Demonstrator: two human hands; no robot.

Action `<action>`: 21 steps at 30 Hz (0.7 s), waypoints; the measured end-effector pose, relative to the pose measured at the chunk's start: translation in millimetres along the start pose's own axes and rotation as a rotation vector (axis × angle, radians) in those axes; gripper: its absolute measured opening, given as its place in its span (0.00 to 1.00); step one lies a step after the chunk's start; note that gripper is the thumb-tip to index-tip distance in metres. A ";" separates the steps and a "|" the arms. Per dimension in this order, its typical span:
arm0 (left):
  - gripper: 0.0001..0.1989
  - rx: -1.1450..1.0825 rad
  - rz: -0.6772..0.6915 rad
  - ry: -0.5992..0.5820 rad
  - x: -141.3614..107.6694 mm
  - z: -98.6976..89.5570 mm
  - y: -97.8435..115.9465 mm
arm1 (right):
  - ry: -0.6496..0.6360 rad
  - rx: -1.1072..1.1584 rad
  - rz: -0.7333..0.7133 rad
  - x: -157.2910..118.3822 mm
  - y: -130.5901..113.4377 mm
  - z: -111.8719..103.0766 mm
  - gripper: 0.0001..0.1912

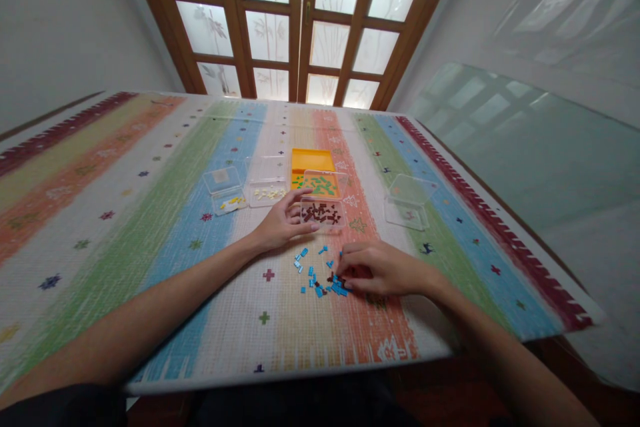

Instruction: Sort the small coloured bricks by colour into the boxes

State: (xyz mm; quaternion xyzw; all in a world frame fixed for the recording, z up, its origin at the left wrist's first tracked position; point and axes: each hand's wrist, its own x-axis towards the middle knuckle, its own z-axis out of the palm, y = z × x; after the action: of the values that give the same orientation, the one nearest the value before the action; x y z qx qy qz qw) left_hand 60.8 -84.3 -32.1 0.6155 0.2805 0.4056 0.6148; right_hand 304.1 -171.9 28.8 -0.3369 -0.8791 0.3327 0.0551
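Observation:
My left hand (286,220) curves round the left end of a clear plastic box (343,221), its thumb along the near side and its forefinger at the far side. Dark brown toy bricks (325,213) fill the bottom of that box. Closer to me, small blue toy bricks (319,291) lie loose on the tablecloth, with a few brown bricks (330,279) among them. Over the right side of this pile is my right hand (373,268), its fingers bent and closed together at the bricks. What its fingertips hold, if anything, is hidden.
Behind the brown bricks stands an open orange box (313,160) with green bricks (320,184). To the left are clear boxes with white pieces (270,193) and yellow pieces (233,203). Another open clear box (407,215) stands right. A striped tablecloth (240,340) covers the table.

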 end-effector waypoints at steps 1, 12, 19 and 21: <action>0.38 0.006 -0.002 0.004 0.2 -0.1 0.1 | 0.004 -0.001 0.012 -1.0 0.1 2.1 0.07; 0.38 0.003 0.005 0.020 1.0 -0.2 -1.4 | 0.058 -0.066 0.106 -5.2 -10.2 11.2 0.07; 0.38 -0.005 -0.001 0.030 1.6 0.1 -2.0 | 0.192 -0.226 0.118 -1.8 -2.4 8.4 0.07; 0.38 -0.010 -0.001 0.030 1.8 -0.2 -2.9 | 0.234 -0.313 0.123 0.4 2.8 11.9 0.07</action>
State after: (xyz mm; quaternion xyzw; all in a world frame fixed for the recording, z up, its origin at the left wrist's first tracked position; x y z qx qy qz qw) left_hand 62.0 -82.4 -34.7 0.6061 0.2877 0.4160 0.6139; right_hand 301.5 -176.7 17.9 -0.4309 -0.8853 0.1535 0.0833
